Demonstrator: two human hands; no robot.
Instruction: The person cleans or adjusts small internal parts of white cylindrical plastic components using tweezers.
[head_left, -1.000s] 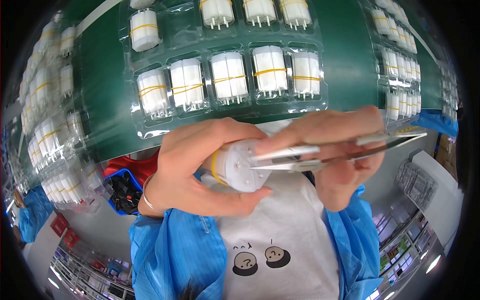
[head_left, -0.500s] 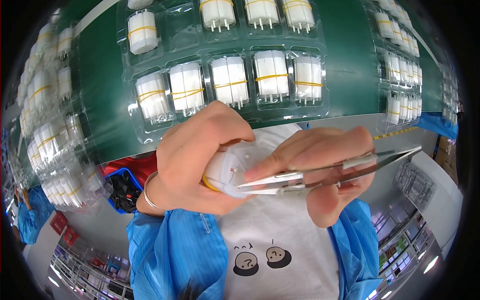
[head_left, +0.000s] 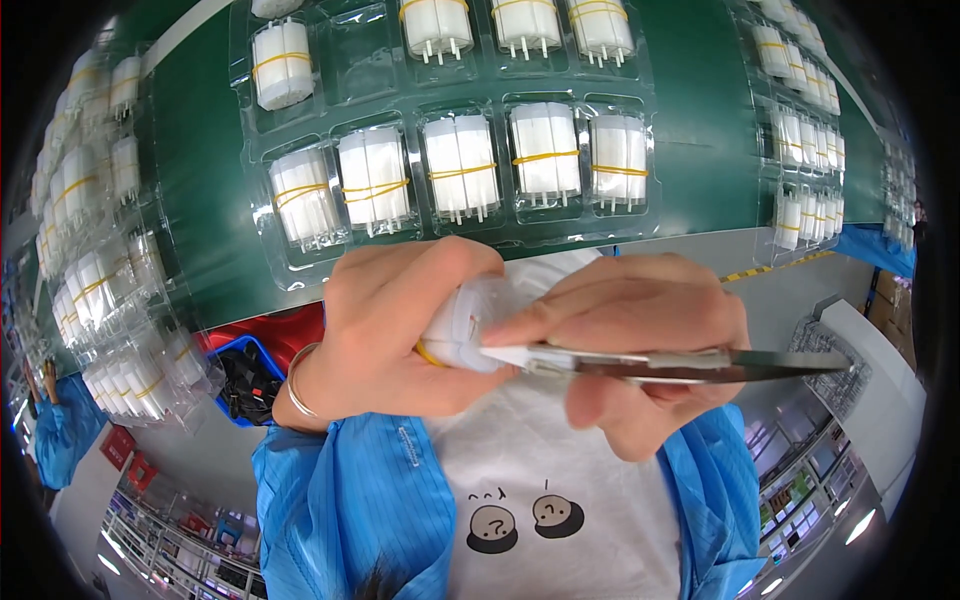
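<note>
Far left: stacked clear blister trays (head_left: 100,290) of white cylindrical parts banded in yellow, curving down the picture's edge. Lower left, beneath them: a blue bin (head_left: 240,385) with dark contents, beside something red. On the green work surface (head_left: 200,200), upper middle: a clear plastic tray (head_left: 345,75), one pocket bare, the others filled with white cylinders (head_left: 545,150) wrapped in yellow rubber bands, short pins pointing downward in the picture. Left of centre: left hand (head_left: 385,335), silver bangle at the wrist, fingers curled and closed around a white cylindrical part (head_left: 468,325); a sliver of yellow band visible at its lower edge, most of the body hidden inside the grip. Part held in the air just below the tray's near edge, in front of a white shirt (head_left: 540,450) and an open blue coat (head_left: 350,500). Right of centre: right hand (head_left: 640,350), closed in a pinch around metal tweezers (head_left: 660,362), forefinger stretched along the top toward the part. Tweezer tips touching the white part's end face at the left; exact contact point too blurred to tell. Handle end jutting out past the hand to the right. Far right: more trays of banded white cylinders (head_left: 805,150) along the green surface's edge.
</note>
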